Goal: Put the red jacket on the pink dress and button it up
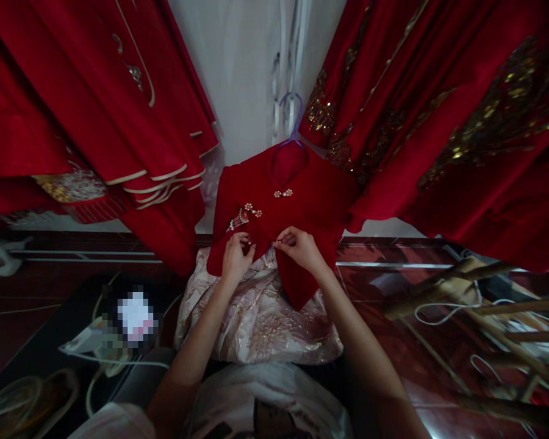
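Note:
A red short-sleeved-looking jacket (320, 201) hangs on a purple hanger (295, 125), its lower front parted into two panels. One jewelled clasp (283, 193) sits closed below the neckline, and a beaded ornament with tassels (242, 216) lies on the left panel. My left hand (238, 257) is closed at the edge of the left panel, just below that ornament. My right hand (299, 247) pinches with thumb and forefinger at the edge of the right panel. Anything tiny between the fingertips is too small to make out. Under the jacket, a pale brocade cloth (265, 323) covers my lap.
Red garments with pale trim (165, 146) hang on the left, and red garments with gold sequins (439, 122) on the right. A dark low table (32, 329) stands at left with a plastic bag and cords. Wooden chair bars (507, 308) and cables lie right.

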A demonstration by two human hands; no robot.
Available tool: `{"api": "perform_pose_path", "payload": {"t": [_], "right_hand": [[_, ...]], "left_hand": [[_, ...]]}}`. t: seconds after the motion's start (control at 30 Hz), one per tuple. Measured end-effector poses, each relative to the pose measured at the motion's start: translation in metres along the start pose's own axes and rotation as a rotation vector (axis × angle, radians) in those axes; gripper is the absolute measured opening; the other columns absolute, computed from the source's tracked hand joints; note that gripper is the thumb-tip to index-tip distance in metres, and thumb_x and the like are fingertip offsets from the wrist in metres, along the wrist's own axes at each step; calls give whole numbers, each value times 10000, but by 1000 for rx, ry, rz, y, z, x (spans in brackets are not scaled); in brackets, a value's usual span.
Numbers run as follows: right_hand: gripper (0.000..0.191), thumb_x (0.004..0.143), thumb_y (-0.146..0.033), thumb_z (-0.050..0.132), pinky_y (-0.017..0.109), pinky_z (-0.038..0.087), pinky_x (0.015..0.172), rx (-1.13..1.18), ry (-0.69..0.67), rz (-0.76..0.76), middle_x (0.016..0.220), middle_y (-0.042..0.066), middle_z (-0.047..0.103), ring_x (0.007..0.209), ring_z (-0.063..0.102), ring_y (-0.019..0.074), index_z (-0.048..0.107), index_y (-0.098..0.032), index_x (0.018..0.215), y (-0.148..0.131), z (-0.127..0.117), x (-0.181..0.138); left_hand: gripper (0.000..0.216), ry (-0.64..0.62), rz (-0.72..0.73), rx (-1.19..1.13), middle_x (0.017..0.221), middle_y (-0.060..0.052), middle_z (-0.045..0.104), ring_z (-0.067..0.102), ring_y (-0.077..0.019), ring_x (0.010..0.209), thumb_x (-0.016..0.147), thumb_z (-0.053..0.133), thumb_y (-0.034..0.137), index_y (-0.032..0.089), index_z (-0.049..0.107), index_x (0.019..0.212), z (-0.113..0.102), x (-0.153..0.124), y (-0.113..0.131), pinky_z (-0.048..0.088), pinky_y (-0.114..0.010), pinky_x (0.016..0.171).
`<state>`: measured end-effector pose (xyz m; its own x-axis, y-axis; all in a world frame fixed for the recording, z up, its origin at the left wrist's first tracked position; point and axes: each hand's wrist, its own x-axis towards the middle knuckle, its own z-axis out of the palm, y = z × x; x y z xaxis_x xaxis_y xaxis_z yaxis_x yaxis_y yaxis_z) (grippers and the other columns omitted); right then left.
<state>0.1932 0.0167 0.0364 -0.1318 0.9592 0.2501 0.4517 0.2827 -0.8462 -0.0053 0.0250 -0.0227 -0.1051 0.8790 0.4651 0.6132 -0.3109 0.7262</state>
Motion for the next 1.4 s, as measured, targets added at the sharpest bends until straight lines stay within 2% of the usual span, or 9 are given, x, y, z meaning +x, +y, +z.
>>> {"api": "perform_pose_path", "payload": {"t": [0.13,0.23,0.33,0.43,0.63,0.83,1.0,1.3,1.4], "right_hand": [[53,773,-228,655,251,509,702,104,-44,-11,789,26,705,728,659,130,647,-185,804,-5,-5,2],[115,783,-267,657,239,519,699,169,-22,-37,835,33,707,760,664,126,650,-183,860,-11,-1,4],[151,775,-263,669,228,521,702,190,-36,-65,848,27,705,777,662,122,655,-183,902,-13,12,9],[91,776,-198,653,227,517,706,124,-61,-86,812,10,700,750,654,115,664,-187,866,-10,31,17],[132,773,-87,591,235,508,711,-50,-11,-130,797,7,680,694,624,114,652,-190,828,3,63,30],[111,820,-138,556,224,512,703,-38,73,-168,846,16,652,721,618,116,643,-193,860,6,67,25],[127,831,-141,539,235,508,708,-135,114,-143,881,22,634,729,607,123,639,-203,879,5,71,21],[106,857,-158,526,236,495,713,-209,105,-184,881,19,612,750,597,132,611,-212,885,4,73,19],[121,858,-141,514,237,491,717,-239,96,-213,891,25,608,758,591,133,610,-211,880,4,72,21]], "left_hand": [[217,-18,-48,-74,847,-50,639,607,-171,759,770,648,206,183,571,971,4,-1,-11,490,-309,732],[170,-21,-83,-131,832,-46,658,631,-157,751,789,629,215,182,574,947,3,-1,-10,493,-278,701],[120,-44,-124,-191,836,-49,690,650,-147,746,804,608,230,175,616,910,2,2,-9,503,-263,699],[140,-73,-158,-328,859,-57,722,669,-153,765,789,613,251,164,669,883,1,6,-12,522,-273,733],[197,-38,-276,-547,879,-65,741,681,-164,790,740,610,261,148,712,866,1,12,-21,532,-303,800],[225,-22,-266,-571,888,-77,743,687,-166,800,730,623,276,136,720,877,1,8,-19,538,-309,816],[257,-56,-266,-559,847,-86,746,693,-176,765,673,706,271,119,724,879,2,7,-15,556,-313,781],[211,-40,-251,-425,873,-79,756,712,-198,776,702,689,247,142,749,875,2,9,-19,570,-343,795],[180,-79,-205,-394,835,-66,754,707,-190,731,699,688,235,152,747,847,1,13,-23,575,-338,763]]}}
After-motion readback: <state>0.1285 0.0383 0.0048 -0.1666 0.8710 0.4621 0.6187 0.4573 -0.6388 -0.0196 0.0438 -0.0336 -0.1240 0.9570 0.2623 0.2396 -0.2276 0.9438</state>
